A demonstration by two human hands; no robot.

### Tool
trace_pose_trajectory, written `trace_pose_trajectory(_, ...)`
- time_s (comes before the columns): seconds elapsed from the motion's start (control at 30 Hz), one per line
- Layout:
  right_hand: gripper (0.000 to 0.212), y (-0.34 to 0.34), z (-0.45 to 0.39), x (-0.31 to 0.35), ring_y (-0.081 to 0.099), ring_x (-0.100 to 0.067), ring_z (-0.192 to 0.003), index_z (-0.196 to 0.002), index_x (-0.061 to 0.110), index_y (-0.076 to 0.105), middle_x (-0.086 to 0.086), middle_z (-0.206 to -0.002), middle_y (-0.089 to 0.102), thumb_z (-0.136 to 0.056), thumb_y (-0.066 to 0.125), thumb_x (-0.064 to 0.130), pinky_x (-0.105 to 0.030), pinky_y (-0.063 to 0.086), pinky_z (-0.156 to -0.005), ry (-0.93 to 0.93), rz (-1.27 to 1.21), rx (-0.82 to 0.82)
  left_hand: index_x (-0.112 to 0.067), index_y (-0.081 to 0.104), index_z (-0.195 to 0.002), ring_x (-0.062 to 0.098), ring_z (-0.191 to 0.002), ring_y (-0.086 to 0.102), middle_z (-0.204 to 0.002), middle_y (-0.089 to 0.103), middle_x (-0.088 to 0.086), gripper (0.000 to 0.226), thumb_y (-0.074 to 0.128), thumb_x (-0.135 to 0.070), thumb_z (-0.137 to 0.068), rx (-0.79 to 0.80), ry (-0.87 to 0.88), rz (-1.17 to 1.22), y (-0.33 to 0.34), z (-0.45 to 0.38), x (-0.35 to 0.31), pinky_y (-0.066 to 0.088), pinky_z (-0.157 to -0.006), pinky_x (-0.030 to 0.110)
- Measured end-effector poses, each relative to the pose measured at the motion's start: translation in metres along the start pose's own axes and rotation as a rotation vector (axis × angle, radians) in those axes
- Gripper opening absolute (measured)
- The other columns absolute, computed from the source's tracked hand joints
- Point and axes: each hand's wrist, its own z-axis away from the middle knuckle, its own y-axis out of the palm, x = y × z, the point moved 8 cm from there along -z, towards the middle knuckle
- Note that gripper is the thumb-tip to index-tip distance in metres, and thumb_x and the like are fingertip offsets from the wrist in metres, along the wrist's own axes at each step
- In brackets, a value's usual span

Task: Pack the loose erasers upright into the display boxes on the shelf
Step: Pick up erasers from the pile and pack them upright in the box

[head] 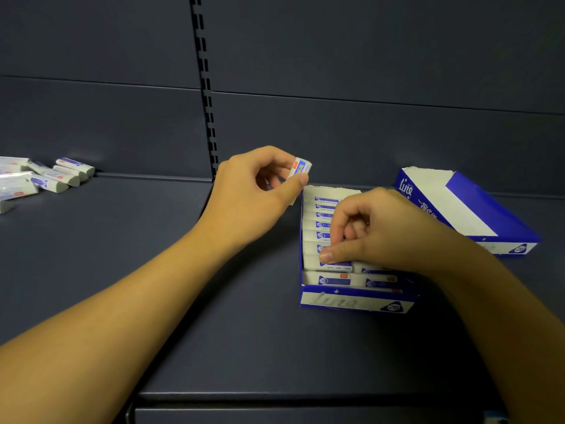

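At center right of the frame, the near box (354, 298) looks almost full of upright erasers. The right hand (376, 231) pinches one eraser in the rows, while the left hand (253, 191) grasps another eraser (301, 168) above the box. The loose pile (39, 179) at far left and the empty box (467, 209) at right remain.

Dim, soft focus – wide-angle bending at edges

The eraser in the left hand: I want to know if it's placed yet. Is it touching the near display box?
Apart. The head view shows the eraser pinched by the left hand above and behind the box's back rim, with dark shelf wall between them.
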Motion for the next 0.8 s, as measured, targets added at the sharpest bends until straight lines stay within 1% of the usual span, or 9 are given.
trace_pose_trajectory(0.17, 0.027, -0.001, 0.001, 0.002, 0.056, 0.002, -0.051, -0.073, 0.024, 0.067, 0.009, -0.058, 0.064, -0.068, 0.086, 0.043, -0.009, 0.041, -0.048, -0.013, -0.015, 0.008, -0.024, 0.075, -0.099, 0.005, -0.07, 0.058, -0.081, 0.069, -0.011, 0.01, 0.076, -0.022, -0.089, 0.09, 0.022, 0.011, 0.008, 0.001, -0.004, 0.046, -0.067, 0.018)
trace_pose_trajectory(0.23, 0.022, -0.007, 0.004, 0.003, 0.057, 0.0, -0.05, -0.075, 0.023, 0.069, 0.009, -0.057, 0.065, -0.072, 0.085, 0.037, -0.01, 0.042, -0.048, -0.03, -0.118, -0.019, -0.025, 0.077, -0.102, 0.012, -0.073, 0.06, -0.084, 0.071, -0.008, 0.014, 0.077, -0.023, -0.088, 0.143, 0.031, 0.012, 0.013, 0.002, -0.007, 0.048, -0.067, 0.023)
trace_pose_trajectory(0.3, 0.016, -0.02, 0.008, 0.001, 0.062, -0.002, -0.053, -0.078, 0.02, 0.071, 0.008, -0.059, 0.067, -0.075, 0.083, 0.031, -0.014, 0.046, -0.051, -0.049, -0.256, -0.101, -0.027, 0.077, -0.103, 0.015, -0.077, 0.062, -0.087, 0.072, -0.008, 0.017, 0.079, -0.024, -0.087, 0.177, 0.052, -0.005, 0.017, 0.004, -0.01, 0.052, -0.068, 0.031)
trace_pose_trajectory(0.4, 0.021, -0.038, 0.012, -0.007, 0.072, -0.01, -0.068, -0.085, 0.017, 0.071, 0.002, -0.071, 0.073, -0.071, 0.08, 0.03, -0.029, 0.056, -0.063, -0.075, -0.442, -0.228, -0.028, 0.076, -0.106, 0.018, -0.083, 0.063, -0.09, 0.072, -0.011, 0.021, 0.079, -0.028, -0.086, 0.222, 0.098, -0.051, 0.022, 0.008, -0.015, 0.053, -0.071, 0.037)
trace_pose_trajectory(0.47, 0.032, -0.041, 0.012, -0.012, 0.075, -0.019, -0.079, -0.095, 0.016, 0.072, -0.004, -0.082, 0.075, -0.068, 0.079, 0.032, -0.043, 0.061, -0.073, -0.063, -0.503, -0.243, -0.029, 0.077, -0.108, 0.018, -0.085, 0.062, -0.091, 0.071, -0.013, 0.022, 0.079, -0.029, -0.086, 0.252, 0.143, -0.096, 0.025, 0.01, -0.02, 0.052, -0.071, 0.035)
trace_pose_trajectory(0.53, 0.038, -0.039, 0.012, -0.012, 0.076, -0.021, -0.084, -0.103, 0.016, 0.071, -0.005, -0.088, 0.076, -0.068, 0.079, 0.03, -0.047, 0.061, -0.078, -0.059, -0.497, -0.218, -0.028, 0.076, -0.11, 0.015, -0.084, 0.062, -0.09, 0.071, -0.015, 0.025, 0.08, -0.028, -0.085, 0.272, 0.174, -0.136, 0.027, 0.013, -0.024, 0.052, -0.072, 0.033)
trace_pose_trajectory(0.6, 0.037, -0.037, 0.011, -0.011, 0.076, -0.02, -0.086, -0.106, 0.017, 0.071, -0.004, -0.091, 0.077, -0.071, 0.08, 0.026, -0.044, 0.061, -0.079, -0.07, -0.49, -0.192, -0.025, 0.074, -0.112, 0.013, -0.084, 0.063, -0.089, 0.071, -0.015, 0.03, 0.082, -0.027, -0.083, 0.29, 0.175, -0.136, 0.029, 0.015, -0.026, 0.053, -0.073, 0.032)
trace_pose_trajectory(0.67, 0.035, -0.035, 0.011, -0.01, 0.076, -0.02, -0.086, -0.104, 0.017, 0.072, -0.003, -0.091, 0.078, -0.07, 0.081, 0.024, -0.038, 0.061, -0.076, -0.08, -0.509, -0.172, -0.022, 0.07, -0.112, 0.014, -0.082, 0.064, -0.088, 0.073, -0.013, 0.034, 0.084, -0.028, -0.081, 0.297, 0.16, -0.096, 0.029, 0.015, -0.027, 0.054, -0.074, 0.036)
trace_pose_trajectory(0.8, 0.035, -0.033, 0.012, -0.004, 0.076, -0.017, -0.08, -0.096, 0.017, 0.073, -0.003, -0.087, 0.078, -0.063, 0.08, 0.028, -0.019, 0.056, -0.06, -0.108, -0.541, -0.142, -0.021, 0.065, -0.112, 0.016, -0.078, 0.064, -0.086, 0.074, -0.013, 0.039, 0.085, -0.031, -0.079, 0.29, 0.138, -0.042, 0.029, 0.016, -0.028, 0.054, -0.076, 0.043)
